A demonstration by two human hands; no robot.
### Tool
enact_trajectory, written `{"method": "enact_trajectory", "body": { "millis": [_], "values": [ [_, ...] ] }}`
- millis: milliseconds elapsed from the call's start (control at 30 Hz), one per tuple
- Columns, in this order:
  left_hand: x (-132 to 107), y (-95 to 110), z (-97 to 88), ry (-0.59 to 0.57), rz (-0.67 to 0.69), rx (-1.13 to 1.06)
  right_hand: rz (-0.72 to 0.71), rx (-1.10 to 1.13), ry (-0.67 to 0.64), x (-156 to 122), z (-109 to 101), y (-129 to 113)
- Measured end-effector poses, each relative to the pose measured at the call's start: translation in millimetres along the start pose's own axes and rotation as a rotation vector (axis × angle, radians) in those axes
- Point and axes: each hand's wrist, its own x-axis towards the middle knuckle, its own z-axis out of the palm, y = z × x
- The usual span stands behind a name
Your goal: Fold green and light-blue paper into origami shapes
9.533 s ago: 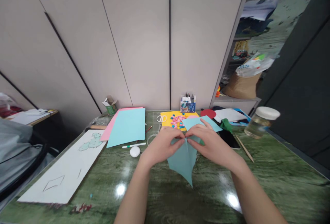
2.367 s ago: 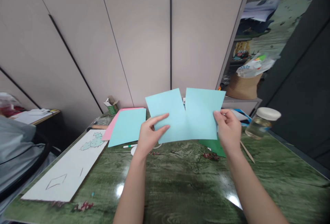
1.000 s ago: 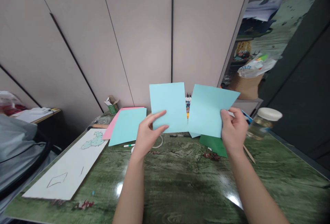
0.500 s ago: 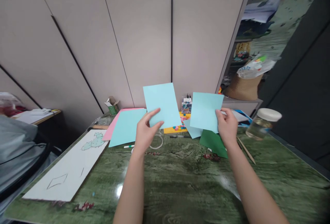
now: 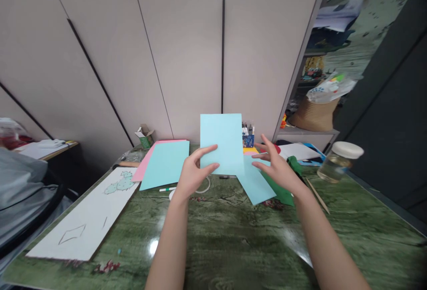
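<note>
A light blue sheet of paper [image 5: 223, 138] is held upright over the table by my left hand [image 5: 195, 172], its fingers and thumb gripping the left edge. My right hand [image 5: 275, 163] is empty, with its fingers spread, a little to the right of that sheet. Below and beside the right hand lies a second light blue piece of paper [image 5: 256, 185], tilted on the table. Part of a dark green sheet [image 5: 283, 193] shows beneath it and behind my right wrist.
Larger blue [image 5: 167, 165] and pink sheets [image 5: 143, 171] lie left, beside a long white board [image 5: 78, 223] with a cactus drawing. A lidded jar [image 5: 336, 165] and a wooden stick [image 5: 317, 195] are at right. A pen box [image 5: 248, 140] stands behind. Another person's grey clothing [image 5: 23, 183] shows far left.
My right hand has let go of its blue sheet, which now rests on the table, and its fingers have spread. My left hand has moved its sheet rightward and slightly down.
</note>
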Motion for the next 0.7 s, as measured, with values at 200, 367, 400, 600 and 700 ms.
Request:
{"method": "enact_trajectory", "body": {
  "millis": [200,367,400,600,700],
  "values": [
    [-6,7,11.2,-0.196,-0.018,-0.126,-0.179,0.158,-0.090,-22,-2,-51],
    [-11,15,13.7,-0.323,-0.009,-0.021,-0.191,0.075,-0.128,-23,-11,-55],
    [-11,15,13.8,-0.351,-0.008,-0.008,-0.186,0.064,-0.111,-21,-11,-54],
    [-10,12,20.5,-0.429,-0.001,-0.135,-0.043,0.136,0.088,-14,1,-53],
    [-11,10,26.5,-0.409,-0.004,-0.161,0.040,0.176,0.189,-13,7,-55]
  ]
}}
